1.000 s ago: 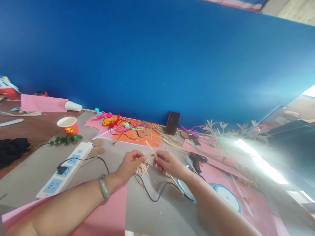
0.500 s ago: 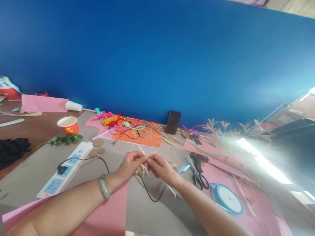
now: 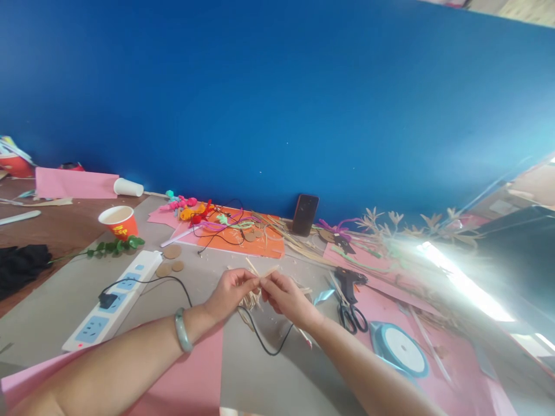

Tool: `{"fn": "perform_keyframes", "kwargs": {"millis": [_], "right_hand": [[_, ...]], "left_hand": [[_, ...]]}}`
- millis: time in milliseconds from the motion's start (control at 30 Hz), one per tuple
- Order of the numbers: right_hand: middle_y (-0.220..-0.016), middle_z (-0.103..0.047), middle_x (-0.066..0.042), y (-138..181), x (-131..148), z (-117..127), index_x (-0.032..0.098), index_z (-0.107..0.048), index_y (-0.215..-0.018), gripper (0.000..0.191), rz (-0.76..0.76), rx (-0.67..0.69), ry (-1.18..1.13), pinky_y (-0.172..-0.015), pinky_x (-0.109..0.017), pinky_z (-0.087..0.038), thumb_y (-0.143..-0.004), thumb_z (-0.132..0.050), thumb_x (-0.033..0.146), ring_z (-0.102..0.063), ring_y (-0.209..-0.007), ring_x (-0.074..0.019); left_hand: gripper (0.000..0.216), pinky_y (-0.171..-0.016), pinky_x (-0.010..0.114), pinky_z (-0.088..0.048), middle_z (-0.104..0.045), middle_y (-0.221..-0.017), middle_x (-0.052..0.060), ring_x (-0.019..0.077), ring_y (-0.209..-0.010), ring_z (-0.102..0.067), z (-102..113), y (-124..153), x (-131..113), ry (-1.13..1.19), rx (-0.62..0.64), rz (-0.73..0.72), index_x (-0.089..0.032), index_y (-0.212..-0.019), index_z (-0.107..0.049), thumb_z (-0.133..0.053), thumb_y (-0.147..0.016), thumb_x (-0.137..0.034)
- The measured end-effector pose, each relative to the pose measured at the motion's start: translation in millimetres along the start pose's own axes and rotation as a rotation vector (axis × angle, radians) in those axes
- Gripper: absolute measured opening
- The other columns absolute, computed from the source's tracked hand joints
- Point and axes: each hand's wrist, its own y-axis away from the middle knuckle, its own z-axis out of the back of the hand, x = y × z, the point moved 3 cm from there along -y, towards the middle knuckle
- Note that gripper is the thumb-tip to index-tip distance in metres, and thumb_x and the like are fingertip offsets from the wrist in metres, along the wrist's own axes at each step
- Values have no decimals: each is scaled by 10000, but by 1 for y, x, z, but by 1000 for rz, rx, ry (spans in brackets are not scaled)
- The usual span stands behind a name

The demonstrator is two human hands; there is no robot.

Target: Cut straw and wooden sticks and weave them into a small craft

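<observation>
My left hand and my right hand meet fingertip to fingertip over the middle of the table. Between them they pinch thin straw-coloured strips, whose ends stick up above the fingers. What the fingertips cover is hidden. Just below and behind the hands lies a small heap of short pale strips, partly blocked from view. A black cord loops on the table under my right wrist. A thin stick with a reddish tip shows beside that wrist.
Right of my hands lie black-handled scissors, a glue gun and a ribbon roll. On the left are a power strip, a red paper cup and cork-coloured discs. A phone leans on the blue wall.
Both hands keep their pinch on the strips and have hardly moved. The whole view has shifted very slightly.
</observation>
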Motion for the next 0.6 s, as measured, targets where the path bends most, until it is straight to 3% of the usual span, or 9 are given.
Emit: {"fn": "perform_keyframes", "kwargs": {"millis": [133,267,600], "right_hand": [[-542,-480,27,1,0,-2,185,-527,-661,320,36,-15,73,-405,-202,-249,-808,-553,467,-366,-450,-69],[-540,-473,29,0,-4,-1,177,-519,-643,346,-32,-5,56,-401,-205,-223,-813,-541,477,-344,-436,-60],[-521,-452,77,4,-4,4,193,-437,-695,356,-184,111,-329,-356,-185,-73,-770,-586,507,-175,-348,-13]], "left_hand": [[290,-580,224,-425,-626,-657,37,114,-596,-560,0,0,5,-14,0,-1,-120,-717,-621,-645,-773,-403],[296,-582,226,-422,-623,-658,37,115,-603,-558,0,1,6,-22,10,-10,-121,-716,-613,-640,-775,-410],[296,-529,209,-386,-592,-641,12,86,-536,-485,-2,3,-5,-5,47,21,-127,-733,-607,-643,-760,-419]]}}
